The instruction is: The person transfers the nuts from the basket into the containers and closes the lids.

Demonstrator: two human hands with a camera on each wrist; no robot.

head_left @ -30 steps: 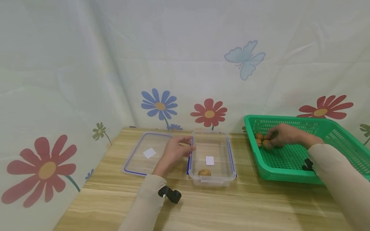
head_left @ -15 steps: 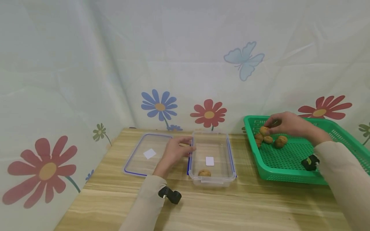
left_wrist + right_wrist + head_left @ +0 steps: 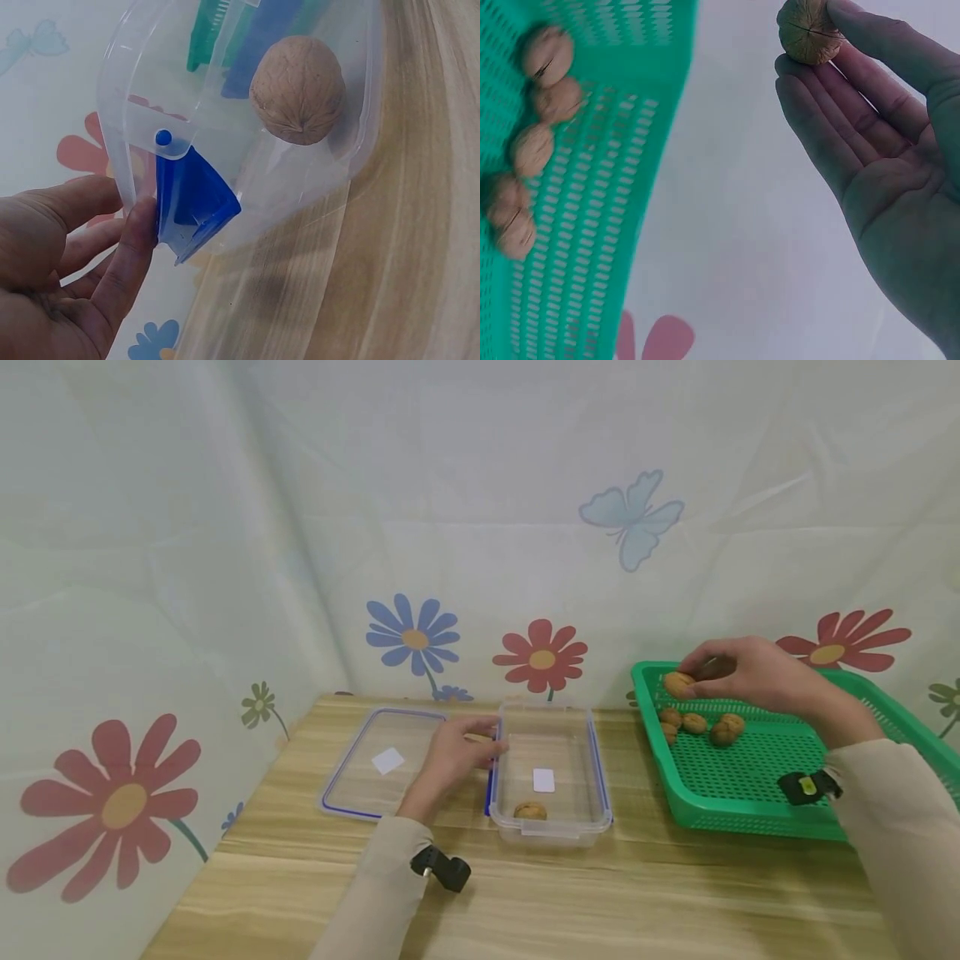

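Fingers of the right hand (image 3: 768, 675) pinched a walnut (image 3: 678, 685), holding it up near the far left corner of a green basket. The left hand (image 3: 450, 753), its fingers loosely extended, touched a clear box's left side. The wooden table (image 3: 600, 906) bore the green basket (image 3: 738, 817) at right, the clear box (image 3: 546, 830) mid-table, and its blue-edged lid (image 3: 401, 731) flat at left. More walnuts (image 3: 694, 723) lay in the basket's left part; a single nut (image 3: 530, 811) sat in the box's near left corner.

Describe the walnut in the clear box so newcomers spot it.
On the wooden table, left of the green basket, stands a clear box. The walnut lies at its near end, toward the left. It's the only one inside; the others are in the basket or pinched by the right hand.
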